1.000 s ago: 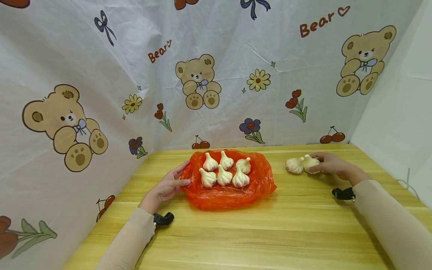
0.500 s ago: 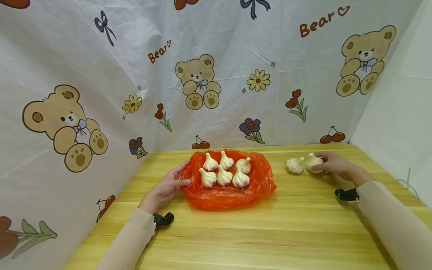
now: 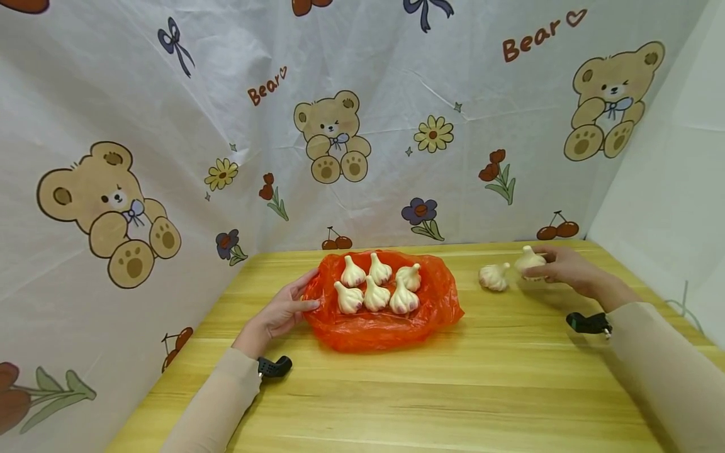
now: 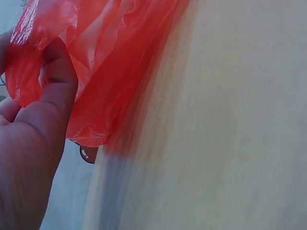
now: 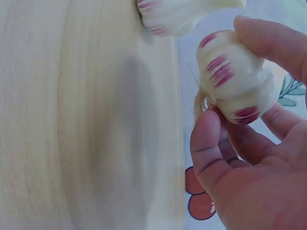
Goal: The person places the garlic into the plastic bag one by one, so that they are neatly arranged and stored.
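Observation:
My right hand (image 3: 566,270) grips a garlic bulb (image 3: 529,262) between thumb and fingers, at the back right of the table. In the right wrist view the held garlic bulb (image 5: 237,79) shows purple streaks and a tuft of dry roots. A second garlic bulb (image 3: 494,277) lies on the table just left of it. At the centre back an opened red plastic bag (image 3: 374,336) spreads out with several garlic bulbs (image 3: 376,294) in two rows. My left hand (image 3: 281,313) holds the left edge of the bag; in the left wrist view the red film (image 4: 112,72) passes between its thumb and fingers.
The light wooden table (image 3: 396,402) meets a white cloth (image 3: 385,207) printed with bears and flowers at its back and left. A white wall (image 3: 674,207) stands to the right, with a thin cord (image 3: 684,309) near the table's edge.
My right hand has drawn its garlic bulb slightly rightward, away from the other bulb, and then lifted it. The left hand and the red bag have stayed in place.

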The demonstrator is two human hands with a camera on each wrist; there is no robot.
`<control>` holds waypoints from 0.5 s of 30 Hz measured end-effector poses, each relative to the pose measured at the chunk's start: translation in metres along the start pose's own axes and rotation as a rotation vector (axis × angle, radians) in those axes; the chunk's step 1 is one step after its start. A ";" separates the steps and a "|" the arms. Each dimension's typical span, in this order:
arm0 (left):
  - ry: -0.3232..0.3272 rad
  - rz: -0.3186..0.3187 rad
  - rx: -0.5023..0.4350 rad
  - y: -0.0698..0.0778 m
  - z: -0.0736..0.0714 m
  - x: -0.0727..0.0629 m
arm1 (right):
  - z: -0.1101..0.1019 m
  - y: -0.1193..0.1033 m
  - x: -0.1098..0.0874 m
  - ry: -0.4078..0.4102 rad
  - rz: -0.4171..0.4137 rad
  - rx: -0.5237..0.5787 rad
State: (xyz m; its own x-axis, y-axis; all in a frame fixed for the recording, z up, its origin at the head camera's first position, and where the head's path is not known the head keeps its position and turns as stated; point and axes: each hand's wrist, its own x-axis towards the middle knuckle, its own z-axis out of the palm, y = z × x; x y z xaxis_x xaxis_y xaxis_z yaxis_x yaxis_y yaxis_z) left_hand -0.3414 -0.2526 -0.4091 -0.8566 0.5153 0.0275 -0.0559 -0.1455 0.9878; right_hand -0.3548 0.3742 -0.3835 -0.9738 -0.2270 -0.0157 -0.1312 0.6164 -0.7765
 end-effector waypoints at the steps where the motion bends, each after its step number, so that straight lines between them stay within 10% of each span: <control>1: 0.000 0.000 -0.001 0.000 0.000 0.000 | 0.000 -0.002 -0.001 0.003 -0.006 -0.002; 15: 0.018 -0.006 -0.006 0.000 0.001 0.000 | -0.001 -0.043 -0.012 0.032 -0.074 -0.004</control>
State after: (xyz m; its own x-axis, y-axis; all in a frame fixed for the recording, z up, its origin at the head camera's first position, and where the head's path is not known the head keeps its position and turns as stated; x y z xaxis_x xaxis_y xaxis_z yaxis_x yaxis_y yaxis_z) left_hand -0.3409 -0.2515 -0.4094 -0.8654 0.5008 0.0192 -0.0639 -0.1482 0.9869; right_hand -0.3378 0.3516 -0.3492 -0.9669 -0.2477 0.0616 -0.2034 0.6017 -0.7724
